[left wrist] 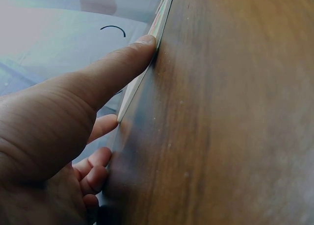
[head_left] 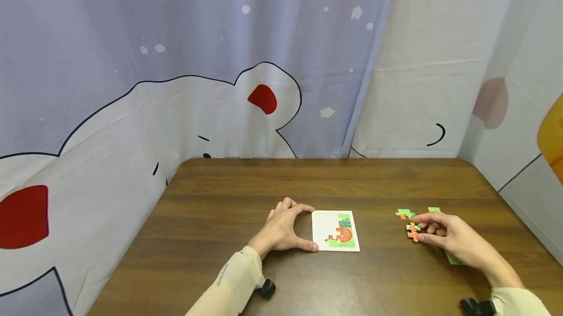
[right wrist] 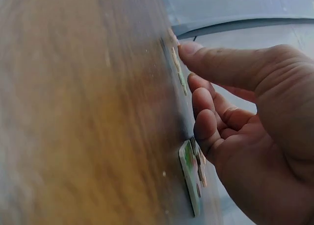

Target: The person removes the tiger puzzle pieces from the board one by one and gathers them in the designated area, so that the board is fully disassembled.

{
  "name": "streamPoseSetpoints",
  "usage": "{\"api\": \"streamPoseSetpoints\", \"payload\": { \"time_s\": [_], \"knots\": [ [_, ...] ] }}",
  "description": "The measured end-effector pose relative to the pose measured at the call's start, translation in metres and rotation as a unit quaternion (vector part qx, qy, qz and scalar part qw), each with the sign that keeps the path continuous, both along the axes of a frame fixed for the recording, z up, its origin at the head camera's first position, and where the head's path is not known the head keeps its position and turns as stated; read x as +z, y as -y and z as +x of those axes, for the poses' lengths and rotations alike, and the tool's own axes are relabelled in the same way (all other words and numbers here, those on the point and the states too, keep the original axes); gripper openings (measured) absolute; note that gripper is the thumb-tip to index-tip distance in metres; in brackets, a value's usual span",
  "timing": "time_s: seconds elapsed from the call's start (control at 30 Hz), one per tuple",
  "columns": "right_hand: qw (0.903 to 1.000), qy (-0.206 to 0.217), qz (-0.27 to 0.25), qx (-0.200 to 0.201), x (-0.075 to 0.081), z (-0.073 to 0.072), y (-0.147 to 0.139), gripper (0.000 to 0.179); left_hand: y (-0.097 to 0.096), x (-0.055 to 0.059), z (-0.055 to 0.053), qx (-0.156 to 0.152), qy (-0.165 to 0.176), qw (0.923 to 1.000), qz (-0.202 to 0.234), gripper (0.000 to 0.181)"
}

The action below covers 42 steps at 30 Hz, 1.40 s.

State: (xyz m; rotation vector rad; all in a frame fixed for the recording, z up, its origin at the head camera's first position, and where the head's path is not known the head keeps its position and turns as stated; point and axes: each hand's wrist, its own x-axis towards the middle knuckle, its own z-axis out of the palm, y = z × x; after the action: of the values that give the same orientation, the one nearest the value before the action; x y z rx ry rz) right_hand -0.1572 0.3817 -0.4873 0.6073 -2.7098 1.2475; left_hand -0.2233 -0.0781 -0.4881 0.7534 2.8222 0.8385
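Observation:
A white puzzle board (head_left: 323, 223) lies on the table, with joined green and orange pieces (head_left: 346, 234) along its right side. My left hand (head_left: 281, 228) spans the board's left edge, thumb at the lower corner and forefinger at the upper one. In the left wrist view its thumb (left wrist: 140, 51) rests on the board's edge. Over to the right, my right hand (head_left: 455, 238) pinches an orange and white puzzle piece (head_left: 413, 232) between thumb and forefinger, at or just above the table. That forefinger's contact is hidden in the right wrist view.
Another green and orange piece (head_left: 404, 213) lies just beyond the right hand. A green piece (head_left: 433, 209) lies behind it, and more green (head_left: 454, 259) shows partly under the hand. Patterned curtains (head_left: 211, 111) hang at the brown table's (head_left: 220, 184) back and sides.

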Motion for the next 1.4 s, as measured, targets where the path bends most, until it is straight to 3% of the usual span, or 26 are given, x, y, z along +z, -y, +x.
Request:
{"api": "streamPoseSetpoints", "payload": {
  "time_s": [0.5, 1.13, 1.4],
  "knots": [
    [0.9974, -0.017, 0.061, -0.035, 0.004, 0.0, 0.008, 0.031, 0.0, 0.002, 0.0, -0.002, 0.004, 1.0, 0.005, 0.097],
    [0.9949, -0.041, 0.086, -0.035, 0.003, 0.002, 0.01, 0.035, 0.001, 0.001, 0.001, -0.006, 0.001, 1.0, 0.002, 0.097],
    [0.9959, -0.04, 0.073, -0.034, 0.002, 0.002, 0.011, 0.038, 0.0, 0.002, 0.001, -0.002, 0.0, 1.0, 0.005, 0.096]
  ]
}}
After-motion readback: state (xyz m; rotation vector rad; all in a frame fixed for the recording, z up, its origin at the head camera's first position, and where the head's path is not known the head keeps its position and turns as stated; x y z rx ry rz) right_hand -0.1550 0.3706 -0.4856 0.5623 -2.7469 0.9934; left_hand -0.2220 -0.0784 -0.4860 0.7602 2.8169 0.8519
